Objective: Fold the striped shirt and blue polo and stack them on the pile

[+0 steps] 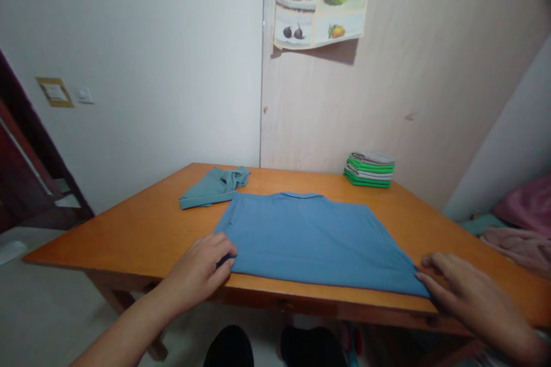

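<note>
A blue shirt (310,241) lies spread flat on the wooden table (142,229), its collar toward the wall. My left hand (200,266) rests at the shirt's near left corner, fingers curled and pinching the fabric edge. At the near right corner my right hand (469,295) lies flat on the table with fingers stretched out, fingertips touching the shirt's edge.
A teal garment (215,186) lies crumpled at the table's far left. A stack of folded green and grey clothes (370,169) sits at the far right by the wall. Pink fabric (523,223) lies off to the right. A fruit poster (321,6) hangs on the wall.
</note>
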`<state>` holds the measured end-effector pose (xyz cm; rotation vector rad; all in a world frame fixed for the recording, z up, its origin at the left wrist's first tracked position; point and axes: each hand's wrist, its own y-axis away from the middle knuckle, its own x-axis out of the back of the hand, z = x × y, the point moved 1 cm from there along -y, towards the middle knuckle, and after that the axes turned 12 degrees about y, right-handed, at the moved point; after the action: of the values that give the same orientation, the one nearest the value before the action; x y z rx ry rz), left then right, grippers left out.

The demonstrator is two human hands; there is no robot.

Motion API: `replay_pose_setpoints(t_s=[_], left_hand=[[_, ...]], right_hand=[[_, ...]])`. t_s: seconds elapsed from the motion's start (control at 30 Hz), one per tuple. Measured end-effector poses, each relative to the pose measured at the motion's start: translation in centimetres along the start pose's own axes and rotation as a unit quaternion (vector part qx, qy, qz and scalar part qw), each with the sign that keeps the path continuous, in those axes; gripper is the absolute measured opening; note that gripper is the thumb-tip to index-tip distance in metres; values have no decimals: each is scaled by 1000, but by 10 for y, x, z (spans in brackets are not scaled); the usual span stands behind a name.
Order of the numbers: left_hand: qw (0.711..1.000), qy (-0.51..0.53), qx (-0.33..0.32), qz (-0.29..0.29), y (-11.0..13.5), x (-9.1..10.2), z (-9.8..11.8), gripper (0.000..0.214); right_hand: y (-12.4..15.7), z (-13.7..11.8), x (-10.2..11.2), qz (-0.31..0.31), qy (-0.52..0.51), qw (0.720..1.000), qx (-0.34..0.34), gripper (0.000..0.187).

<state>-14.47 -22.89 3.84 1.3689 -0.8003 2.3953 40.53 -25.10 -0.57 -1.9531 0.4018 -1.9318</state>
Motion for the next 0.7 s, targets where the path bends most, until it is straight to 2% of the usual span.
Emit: replay_pose_setpoints(t_s=[0.13,0.27,0.37,0.43,0.6,0.7], left_hand=[[999,29,-13,-19,9,-1,-19,20],[999,18,-35,1,15,3,-32,25],[999,3,-40,15,17,4,-41,25],[999,-3,-36,20,18,3,-47,26],[1000,-10,-9,8,18,-1,-55,27],[1000,-9,-1,1,18,-3,-57,26]], right_hand=[[6,-9,3,-83,-12,996,38,22],[5,-13,9,-106,-61,990,69,18],[5,-12,17,-110,-83,989,51,25],[6,-13,25,-89,-76,992,39,27],[15,-31,41,27,-35,997,67,22],[24,-47,37,17,-38,993,106,27]])
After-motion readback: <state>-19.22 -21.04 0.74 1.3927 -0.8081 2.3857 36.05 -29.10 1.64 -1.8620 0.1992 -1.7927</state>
